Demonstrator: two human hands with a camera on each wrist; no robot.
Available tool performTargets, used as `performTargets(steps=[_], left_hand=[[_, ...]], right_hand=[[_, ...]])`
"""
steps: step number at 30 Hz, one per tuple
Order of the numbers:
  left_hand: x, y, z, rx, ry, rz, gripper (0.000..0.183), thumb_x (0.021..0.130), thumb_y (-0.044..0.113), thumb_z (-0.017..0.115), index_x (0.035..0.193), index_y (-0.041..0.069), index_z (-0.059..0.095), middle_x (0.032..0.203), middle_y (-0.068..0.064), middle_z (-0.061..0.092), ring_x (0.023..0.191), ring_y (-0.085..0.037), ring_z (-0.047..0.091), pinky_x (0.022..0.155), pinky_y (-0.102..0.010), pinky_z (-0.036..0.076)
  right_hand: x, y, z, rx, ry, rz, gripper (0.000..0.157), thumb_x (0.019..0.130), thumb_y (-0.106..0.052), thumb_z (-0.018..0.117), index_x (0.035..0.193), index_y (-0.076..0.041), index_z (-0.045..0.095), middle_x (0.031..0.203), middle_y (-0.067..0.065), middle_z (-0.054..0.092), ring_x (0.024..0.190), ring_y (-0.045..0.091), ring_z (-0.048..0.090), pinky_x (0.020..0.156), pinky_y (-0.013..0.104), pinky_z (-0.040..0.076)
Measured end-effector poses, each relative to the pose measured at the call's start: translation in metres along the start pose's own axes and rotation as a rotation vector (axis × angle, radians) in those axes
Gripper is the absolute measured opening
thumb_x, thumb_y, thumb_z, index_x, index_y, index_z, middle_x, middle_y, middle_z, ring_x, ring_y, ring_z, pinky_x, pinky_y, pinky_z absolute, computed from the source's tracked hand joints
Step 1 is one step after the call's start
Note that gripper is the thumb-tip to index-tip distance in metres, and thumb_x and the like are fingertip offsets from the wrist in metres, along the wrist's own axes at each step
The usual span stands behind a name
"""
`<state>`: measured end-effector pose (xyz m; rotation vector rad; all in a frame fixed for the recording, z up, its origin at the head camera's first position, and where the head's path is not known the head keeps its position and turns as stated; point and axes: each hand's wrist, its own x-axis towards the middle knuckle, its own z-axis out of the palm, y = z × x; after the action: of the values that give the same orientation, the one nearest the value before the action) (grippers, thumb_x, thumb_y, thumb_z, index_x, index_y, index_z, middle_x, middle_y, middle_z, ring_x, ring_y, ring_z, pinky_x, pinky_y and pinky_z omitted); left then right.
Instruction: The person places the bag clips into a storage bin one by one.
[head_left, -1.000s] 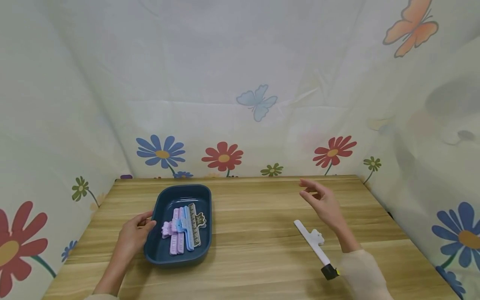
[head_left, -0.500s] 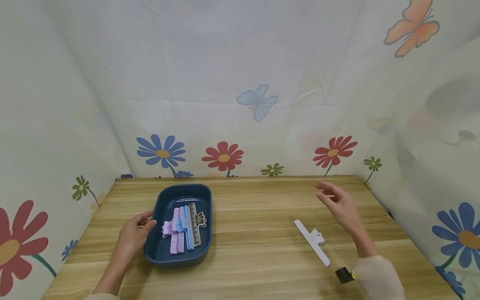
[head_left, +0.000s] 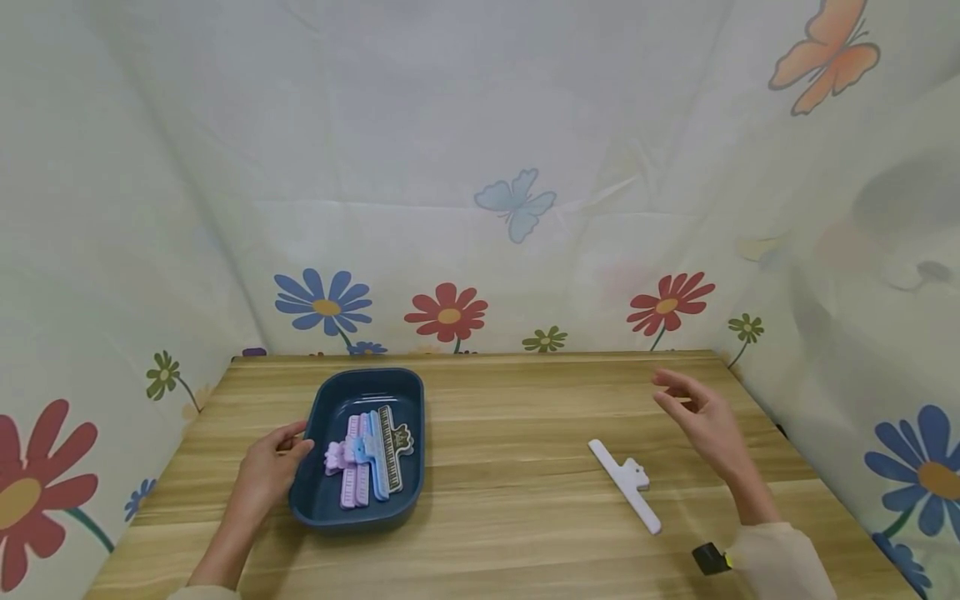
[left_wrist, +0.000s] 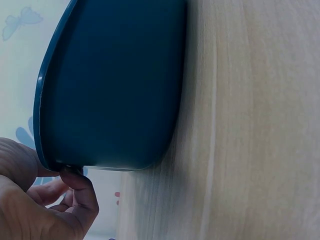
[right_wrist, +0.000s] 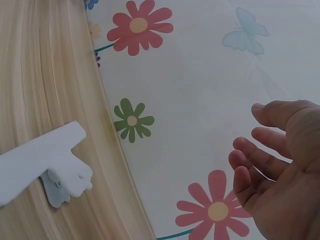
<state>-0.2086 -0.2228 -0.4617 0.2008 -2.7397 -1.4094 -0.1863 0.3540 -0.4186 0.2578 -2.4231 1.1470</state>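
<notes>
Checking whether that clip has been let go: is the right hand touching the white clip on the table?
Apart. The head view shows the right hand raised with bare table between it and the white clip; the right wrist view shows the same gap.

A makeshift recording booth rather than a lived-in room: pale cloth [head_left: 480, 125] printed with cartoon flowers and butterflies hangs creased on three sides, closing in a light wood-grain surface [head_left: 517, 417]. Only a dark blue tray [head_left: 330, 400] of pastel clips [head_left: 367, 458] and one white clip [head_left: 625, 485] lie on it.
</notes>
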Motion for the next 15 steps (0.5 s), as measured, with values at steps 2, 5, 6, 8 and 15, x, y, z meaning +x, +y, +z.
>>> performTargets(steps=[2,5,6,8,15], left_hand=[[0.0007,-0.0004,-0.0002,0.004,0.002,0.007,0.046,0.106,0.015,0.057,0.144,-0.01,0.051,0.125,-0.031,0.059,0.109,-0.041,0.058,0.093,-0.051,0.05],[0.0011,-0.0014,-0.0002,0.01,0.003,0.011,0.046,0.106,0.015,0.057,0.144,-0.01,0.051,0.125,-0.031,0.059,0.109,-0.041,0.058,0.094,-0.052,0.049],[0.0012,-0.0017,-0.0002,0.01,0.003,0.012,0.046,0.106,0.015,0.057,0.144,-0.01,0.051,0.125,-0.031,0.059,0.109,-0.042,0.059,0.094,-0.052,0.049],[0.0011,-0.0021,-0.0002,0.009,0.004,0.012,0.046,0.106,0.015,0.056,0.144,-0.01,0.051,0.125,-0.031,0.059,0.109,-0.042,0.059,0.094,-0.052,0.049],[0.0018,-0.0015,0.0009,0.011,0.007,0.012,0.045,0.106,0.015,0.056,0.144,-0.009,0.052,0.125,-0.031,0.059,0.11,-0.042,0.057,0.096,-0.054,0.048]], right_hand=[[-0.0005,0.001,-0.001,-0.01,-0.002,0.003,0.038,0.103,-0.013,0.066,0.138,0.0,0.062,0.128,0.02,0.067,0.099,-0.001,0.054,0.079,0.01,0.045],[-0.0007,0.0019,-0.0012,-0.013,-0.011,-0.009,0.037,0.102,-0.011,0.066,0.137,0.001,0.063,0.127,0.02,0.067,0.098,0.0,0.055,0.079,0.011,0.046],[-0.0007,0.0024,-0.0008,-0.011,-0.016,-0.015,0.036,0.102,-0.011,0.066,0.136,0.002,0.063,0.126,0.02,0.067,0.098,0.0,0.056,0.079,0.012,0.047],[-0.0009,0.0034,-0.0001,-0.007,-0.024,-0.023,0.036,0.102,-0.009,0.066,0.136,0.002,0.063,0.125,0.02,0.068,0.097,0.001,0.056,0.079,0.013,0.047],[-0.0045,0.0048,0.0013,-0.014,-0.059,-0.014,0.036,0.102,-0.01,0.066,0.136,0.001,0.063,0.125,0.019,0.068,0.098,0.003,0.057,0.079,0.013,0.047]])
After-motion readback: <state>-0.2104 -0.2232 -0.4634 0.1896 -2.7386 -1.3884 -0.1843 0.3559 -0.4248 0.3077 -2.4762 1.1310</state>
